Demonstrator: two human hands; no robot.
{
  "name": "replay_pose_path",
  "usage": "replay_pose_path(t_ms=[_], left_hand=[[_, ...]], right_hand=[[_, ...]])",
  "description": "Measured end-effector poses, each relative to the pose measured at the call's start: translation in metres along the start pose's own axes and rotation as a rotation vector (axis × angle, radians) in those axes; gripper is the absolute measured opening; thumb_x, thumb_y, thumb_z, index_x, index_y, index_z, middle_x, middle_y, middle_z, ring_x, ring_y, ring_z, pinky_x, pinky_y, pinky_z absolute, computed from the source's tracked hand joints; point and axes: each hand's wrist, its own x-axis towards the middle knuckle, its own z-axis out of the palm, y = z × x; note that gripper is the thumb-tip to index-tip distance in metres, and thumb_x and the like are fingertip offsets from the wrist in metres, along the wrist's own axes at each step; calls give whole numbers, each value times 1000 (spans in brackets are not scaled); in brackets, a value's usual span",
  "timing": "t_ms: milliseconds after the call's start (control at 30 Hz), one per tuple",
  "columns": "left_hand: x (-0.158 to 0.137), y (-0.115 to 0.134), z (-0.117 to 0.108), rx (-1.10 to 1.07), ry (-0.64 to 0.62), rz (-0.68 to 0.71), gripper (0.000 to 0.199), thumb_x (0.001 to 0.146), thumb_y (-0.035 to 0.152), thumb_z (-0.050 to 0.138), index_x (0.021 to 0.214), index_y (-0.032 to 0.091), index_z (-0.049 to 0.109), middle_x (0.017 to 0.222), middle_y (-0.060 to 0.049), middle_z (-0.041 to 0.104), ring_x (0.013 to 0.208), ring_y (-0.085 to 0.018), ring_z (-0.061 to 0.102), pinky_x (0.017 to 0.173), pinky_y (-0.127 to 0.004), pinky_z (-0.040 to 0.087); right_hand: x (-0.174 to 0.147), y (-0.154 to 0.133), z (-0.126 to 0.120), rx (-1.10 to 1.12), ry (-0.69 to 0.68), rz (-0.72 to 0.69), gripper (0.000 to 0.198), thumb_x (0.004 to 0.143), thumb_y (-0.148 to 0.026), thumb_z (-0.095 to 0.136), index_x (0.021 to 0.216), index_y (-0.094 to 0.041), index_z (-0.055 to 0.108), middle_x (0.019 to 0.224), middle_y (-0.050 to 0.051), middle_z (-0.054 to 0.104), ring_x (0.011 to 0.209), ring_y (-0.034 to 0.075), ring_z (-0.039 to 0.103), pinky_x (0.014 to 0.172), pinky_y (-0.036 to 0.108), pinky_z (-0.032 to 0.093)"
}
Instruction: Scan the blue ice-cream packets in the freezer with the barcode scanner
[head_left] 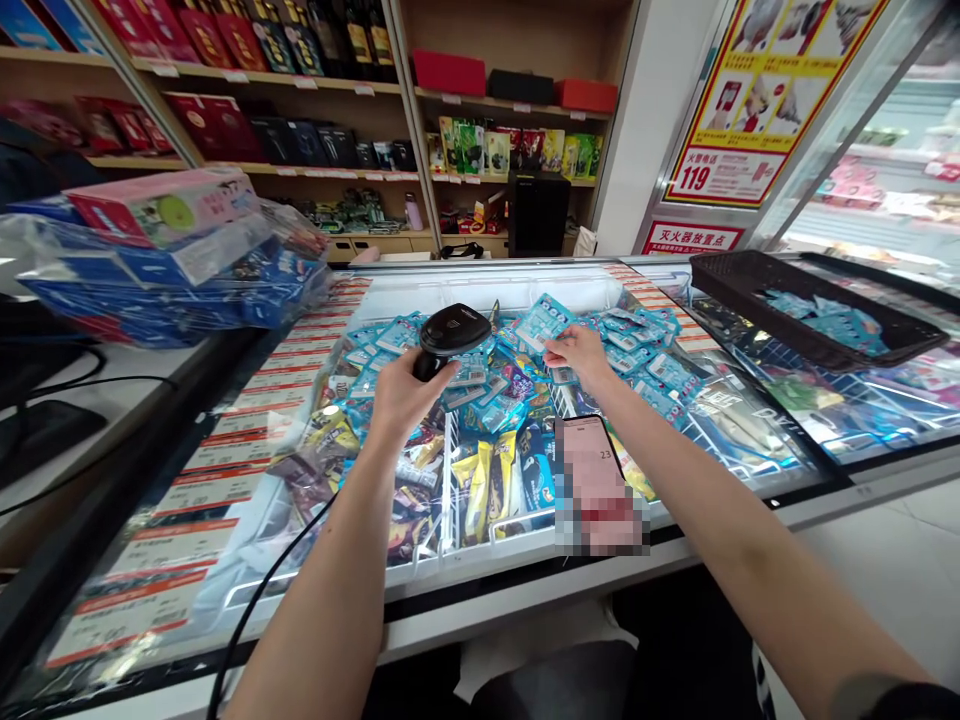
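My left hand (pixel 405 390) is wrapped round the handle of a black barcode scanner (pixel 454 328), whose head tilts toward the right. A cable runs from it down past my left forearm. In my right hand (pixel 577 355) is a light-blue packet (pixel 544 322), pinched at its lower right corner and raised above the pile. Many similar blue packets (pixel 664 375) lie spread over the freezer glass below both hands. A phone (pixel 596 480) with a pinkish screen, partly blurred out, rests near the front edge, below my right hand.
Under the glass of the chest freezer are wrapped ice creams (pixel 487 480) in wire baskets. A dark brown basket (pixel 810 300) at right holds more blue packets. Blue and pink boxes in plastic (pixel 187 250) stand at left. Stocked shelves (pixel 300 85) line the back.
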Motion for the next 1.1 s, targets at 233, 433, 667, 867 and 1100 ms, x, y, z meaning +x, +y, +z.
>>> replay_pose_path(t_ms=[233,433,667,867,1100], left_hand=[[-8,21,12,51,-148,90,48,72,59,63,91,15,70,69,-4,65,63,-17,55,53,-25,34],[-13,31,21,86,-269,134,48,72,60,64,88,15,70,66,-1,62,60,-14,52,53,-23,32],[-18,37,23,103,-323,158,44,75,58,62,90,17,70,64,-1,63,61,-16,55,51,-23,32],[-19,37,23,103,-322,167,41,76,57,62,87,18,69,63,-1,63,61,-16,57,51,-23,32],[-19,40,22,119,-335,166,41,75,57,62,83,17,68,62,-1,62,58,-16,55,50,-24,31]], right_hand=[[-13,14,-32,167,56,55,20,78,-17,70,77,-19,50,55,0,66,52,17,68,52,29,60],[-13,20,-31,120,37,8,21,80,-23,69,80,-20,49,63,-1,69,48,15,66,38,21,50],[-18,15,-30,84,39,-13,18,82,-19,65,79,-19,47,65,0,69,45,13,64,35,19,43],[-20,14,-30,58,43,-17,17,85,-18,62,79,-20,46,67,1,69,46,13,65,33,19,39],[-23,11,-29,37,54,-8,19,85,-19,63,79,-20,45,66,1,68,46,13,64,34,18,39]])
